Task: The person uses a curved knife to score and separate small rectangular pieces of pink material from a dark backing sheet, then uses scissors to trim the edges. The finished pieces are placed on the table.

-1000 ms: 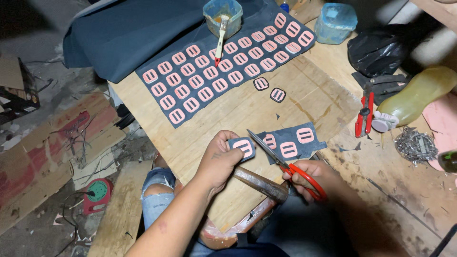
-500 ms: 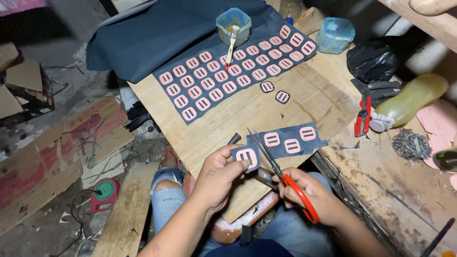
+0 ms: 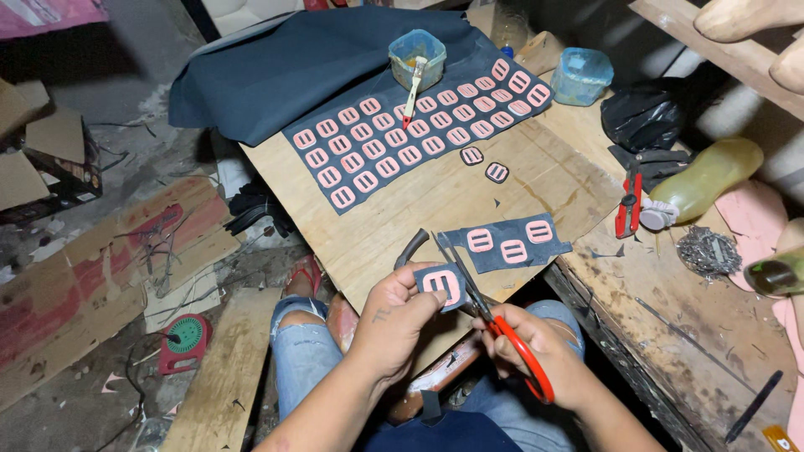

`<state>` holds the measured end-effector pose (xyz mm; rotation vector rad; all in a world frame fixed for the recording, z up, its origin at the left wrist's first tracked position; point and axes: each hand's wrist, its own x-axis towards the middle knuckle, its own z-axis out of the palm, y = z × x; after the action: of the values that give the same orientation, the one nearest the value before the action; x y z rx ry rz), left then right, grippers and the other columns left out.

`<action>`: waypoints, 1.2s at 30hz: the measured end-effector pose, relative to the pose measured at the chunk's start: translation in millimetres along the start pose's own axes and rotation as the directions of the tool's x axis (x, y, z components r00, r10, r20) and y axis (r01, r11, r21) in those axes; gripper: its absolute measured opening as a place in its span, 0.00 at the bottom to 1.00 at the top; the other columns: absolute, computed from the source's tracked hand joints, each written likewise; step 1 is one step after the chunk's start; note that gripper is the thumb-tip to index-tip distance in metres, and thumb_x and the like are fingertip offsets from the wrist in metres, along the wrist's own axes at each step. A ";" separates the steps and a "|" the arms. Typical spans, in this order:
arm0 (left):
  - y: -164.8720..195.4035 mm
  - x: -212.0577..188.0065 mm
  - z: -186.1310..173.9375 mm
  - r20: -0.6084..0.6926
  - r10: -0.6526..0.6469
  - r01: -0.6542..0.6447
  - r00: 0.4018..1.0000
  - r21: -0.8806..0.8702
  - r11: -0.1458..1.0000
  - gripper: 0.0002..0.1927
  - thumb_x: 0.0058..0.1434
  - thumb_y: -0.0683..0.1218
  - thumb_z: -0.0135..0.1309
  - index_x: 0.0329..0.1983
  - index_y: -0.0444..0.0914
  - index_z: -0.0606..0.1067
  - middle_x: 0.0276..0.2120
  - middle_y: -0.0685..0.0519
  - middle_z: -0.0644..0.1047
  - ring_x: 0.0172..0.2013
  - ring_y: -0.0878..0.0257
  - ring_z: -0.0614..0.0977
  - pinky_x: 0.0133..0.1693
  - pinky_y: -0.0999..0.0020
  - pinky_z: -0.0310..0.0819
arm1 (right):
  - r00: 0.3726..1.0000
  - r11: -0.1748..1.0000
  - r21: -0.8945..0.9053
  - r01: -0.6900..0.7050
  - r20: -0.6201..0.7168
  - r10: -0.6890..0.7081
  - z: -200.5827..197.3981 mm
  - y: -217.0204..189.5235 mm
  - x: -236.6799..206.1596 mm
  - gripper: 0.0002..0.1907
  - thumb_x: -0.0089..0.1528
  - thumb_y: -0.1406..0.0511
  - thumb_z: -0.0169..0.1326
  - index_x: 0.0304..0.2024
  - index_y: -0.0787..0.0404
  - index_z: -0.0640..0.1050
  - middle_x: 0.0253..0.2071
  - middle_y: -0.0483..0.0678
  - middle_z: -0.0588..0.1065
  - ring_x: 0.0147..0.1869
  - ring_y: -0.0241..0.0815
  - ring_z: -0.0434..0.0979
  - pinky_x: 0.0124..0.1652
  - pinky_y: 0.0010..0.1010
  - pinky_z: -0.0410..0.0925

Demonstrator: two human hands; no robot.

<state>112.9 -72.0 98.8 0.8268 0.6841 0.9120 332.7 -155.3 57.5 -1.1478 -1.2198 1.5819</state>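
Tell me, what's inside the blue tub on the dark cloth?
A stick with a red tip leans out of the blue tub. Something pale shows at its bottom; what it is can't be told.

Red handles on the scissors (image 3: 512, 351). Pink buckle shape on the small dark blue piece (image 3: 444, 285). Rows of pink shapes on the big dark blue sheet (image 3: 414, 134). Light brown wooden board (image 3: 435, 209). Light blue plastic tub (image 3: 416, 59). Yellow bottle (image 3: 703, 180). Red pliers (image 3: 628, 205).
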 end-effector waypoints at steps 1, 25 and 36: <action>0.9 -0.5 -1.8 0.016 -0.001 0.001 1.000 -0.009 1.000 0.12 0.61 0.34 0.51 0.49 0.30 0.76 0.40 0.50 0.81 0.39 0.66 0.82 0.45 0.71 0.76 | 1.000 0.999 0.042 -0.030 0.005 0.030 -1.0 -0.1 -2.2 0.27 0.62 0.51 0.54 0.54 0.65 0.75 0.33 0.43 0.72 0.30 0.32 0.71 0.30 0.23 0.67; 2.6 -12.1 4.0 -0.021 -0.014 0.013 1.000 -0.068 0.998 0.10 0.62 0.35 0.51 0.46 0.30 0.77 0.38 0.50 0.82 0.38 0.66 0.83 0.44 0.71 0.77 | 1.000 0.998 0.064 0.006 0.015 -0.007 6.6 20.2 -9.6 0.35 0.61 0.45 0.55 0.57 0.65 0.73 0.35 0.44 0.70 0.33 0.34 0.70 0.32 0.25 0.67; 18.1 -4.5 -11.3 0.064 -0.142 0.144 0.988 -0.021 0.989 0.12 0.58 0.34 0.50 0.44 0.29 0.78 0.37 0.50 0.82 0.36 0.66 0.82 0.42 0.71 0.76 | 0.995 0.995 -0.035 -0.096 -0.006 0.096 -16.4 16.1 -21.6 0.26 0.60 0.53 0.58 0.51 0.65 0.78 0.33 0.44 0.71 0.28 0.31 0.70 0.24 0.22 0.67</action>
<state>94.6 -65.9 109.0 0.7701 0.6675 0.7614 352.8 -175.2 43.7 -1.2487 -1.2096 1.6335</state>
